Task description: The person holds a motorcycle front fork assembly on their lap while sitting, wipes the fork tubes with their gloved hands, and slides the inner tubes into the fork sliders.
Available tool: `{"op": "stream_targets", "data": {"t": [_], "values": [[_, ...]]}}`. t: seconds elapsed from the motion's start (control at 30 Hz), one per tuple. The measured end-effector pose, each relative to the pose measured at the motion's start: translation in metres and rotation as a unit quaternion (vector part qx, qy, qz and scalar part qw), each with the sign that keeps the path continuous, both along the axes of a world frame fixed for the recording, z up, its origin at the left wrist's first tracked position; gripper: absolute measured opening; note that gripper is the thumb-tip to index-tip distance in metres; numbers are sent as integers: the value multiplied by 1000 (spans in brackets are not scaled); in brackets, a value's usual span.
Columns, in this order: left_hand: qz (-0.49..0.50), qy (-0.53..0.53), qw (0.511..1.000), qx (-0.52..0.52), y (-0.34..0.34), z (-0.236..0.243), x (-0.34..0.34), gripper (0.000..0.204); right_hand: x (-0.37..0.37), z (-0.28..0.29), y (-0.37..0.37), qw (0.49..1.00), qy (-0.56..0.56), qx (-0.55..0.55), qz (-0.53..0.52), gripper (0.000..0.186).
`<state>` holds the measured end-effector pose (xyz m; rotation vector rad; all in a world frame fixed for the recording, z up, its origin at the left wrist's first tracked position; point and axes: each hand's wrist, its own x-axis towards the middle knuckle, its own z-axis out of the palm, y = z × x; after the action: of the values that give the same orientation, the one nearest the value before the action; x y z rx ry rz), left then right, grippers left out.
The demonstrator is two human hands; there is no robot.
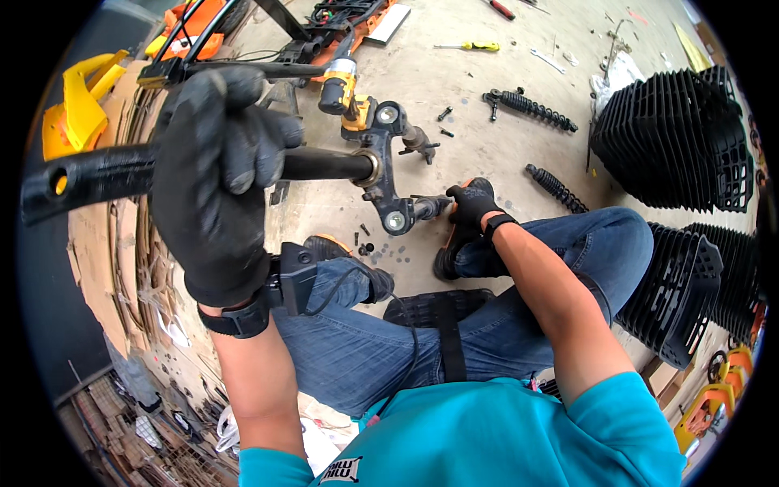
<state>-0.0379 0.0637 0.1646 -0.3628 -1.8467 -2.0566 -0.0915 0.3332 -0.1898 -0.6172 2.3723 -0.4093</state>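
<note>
Left hand [217, 174] wraps the black tube [324, 164] tight; right hand [471, 204] closed on the bracket's [388, 166] lower stub. Keep the tube level, brace it firm.

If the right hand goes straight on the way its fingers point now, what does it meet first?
The right hand points left at the axle stub of the black steering bracket. It seems to touch it already, though depth is unclear.

open concrete floor [479, 154] beyond the black steering bracket [381, 166]; loose bolts [445, 114] and two coil springs [531, 109] scattered there. stacked black crates [677, 138] wall off the right side. cardboard pile [105, 243] crowds the left.
</note>
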Motion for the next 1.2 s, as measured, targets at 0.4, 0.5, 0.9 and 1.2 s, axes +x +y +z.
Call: {"op": "stream_targets", "data": {"t": [0.4, 0.5, 0.9, 1.2], "values": [[58, 4, 998, -20, 11, -2, -3, 36, 7, -3, -20, 997, 60, -9, 54, 65], [48, 10, 999, -22, 12, -2, -3, 36, 5, 4, -22, 997, 42, -15, 55, 64], [127, 75, 982, -115, 22, -1, -17, 30, 13, -9, -31, 998, 19, -66, 15, 57], [183, 113, 931, -295, 5, -5, -26, 26, 15, 3, -35, 996, 6, -88, -5, 52]]}}
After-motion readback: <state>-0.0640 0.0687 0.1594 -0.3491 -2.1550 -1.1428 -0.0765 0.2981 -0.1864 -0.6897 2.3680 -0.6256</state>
